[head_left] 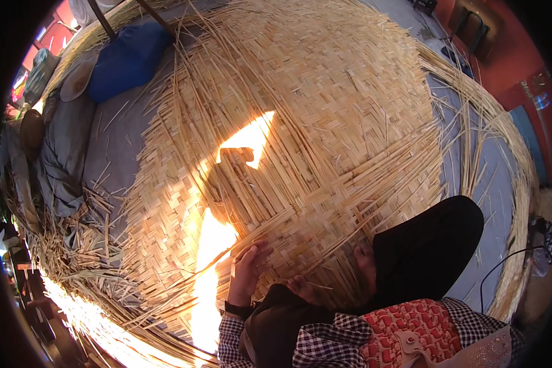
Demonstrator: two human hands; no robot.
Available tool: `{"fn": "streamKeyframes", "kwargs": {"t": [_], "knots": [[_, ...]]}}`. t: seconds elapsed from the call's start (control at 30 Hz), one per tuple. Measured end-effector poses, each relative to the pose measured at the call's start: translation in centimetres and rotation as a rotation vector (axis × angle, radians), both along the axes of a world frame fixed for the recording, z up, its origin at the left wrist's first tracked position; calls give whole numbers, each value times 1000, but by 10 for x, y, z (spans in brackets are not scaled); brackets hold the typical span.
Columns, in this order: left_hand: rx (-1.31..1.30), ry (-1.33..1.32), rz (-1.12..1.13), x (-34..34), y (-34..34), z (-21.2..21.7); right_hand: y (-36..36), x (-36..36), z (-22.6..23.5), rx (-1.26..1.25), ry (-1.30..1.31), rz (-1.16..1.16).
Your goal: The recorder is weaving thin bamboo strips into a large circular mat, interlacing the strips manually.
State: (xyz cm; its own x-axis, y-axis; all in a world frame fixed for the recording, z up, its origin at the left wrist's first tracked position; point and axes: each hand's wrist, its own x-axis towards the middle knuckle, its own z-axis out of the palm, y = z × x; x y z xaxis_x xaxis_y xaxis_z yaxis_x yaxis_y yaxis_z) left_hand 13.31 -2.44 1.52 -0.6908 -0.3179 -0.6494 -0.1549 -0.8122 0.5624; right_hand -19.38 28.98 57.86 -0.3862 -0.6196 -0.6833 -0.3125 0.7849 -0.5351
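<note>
By the folded legs (429, 245), the left hand (248, 268) is hanging over the near part of the woven mat (356, 92), fingers loosely curling, though I cannot tell whether they are pinching anything; the right hand is not showing. Just beyond, loose strips (267, 199) are crossing the weave beside a glaring sunlight patch (213, 239), so a dragging foot (365, 260) could be shifting them, with glare hiding the slip. Frayed mat edges are meeting grey sheet (116, 144) on both sides, leaving some moving room, while a blue cloth (129, 61) is crowding the far left.
</note>
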Motion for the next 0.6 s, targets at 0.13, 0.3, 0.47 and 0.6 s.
{"fn": "streamKeyframes", "kwargs": {"t": [0.13,0.3,0.47,0.6], "knots": [[239,109,55,-6,3,3,-57,15,-88,-23,-65,284],[183,304,538,-20,25,9,-150,29,-264,-155,182,624],[-949,245,57,-26,14,46,-233,70,-456,-758,525,725],[-776,201,-240,-42,-46,47,-242,44,-519,-525,263,1001]]}}
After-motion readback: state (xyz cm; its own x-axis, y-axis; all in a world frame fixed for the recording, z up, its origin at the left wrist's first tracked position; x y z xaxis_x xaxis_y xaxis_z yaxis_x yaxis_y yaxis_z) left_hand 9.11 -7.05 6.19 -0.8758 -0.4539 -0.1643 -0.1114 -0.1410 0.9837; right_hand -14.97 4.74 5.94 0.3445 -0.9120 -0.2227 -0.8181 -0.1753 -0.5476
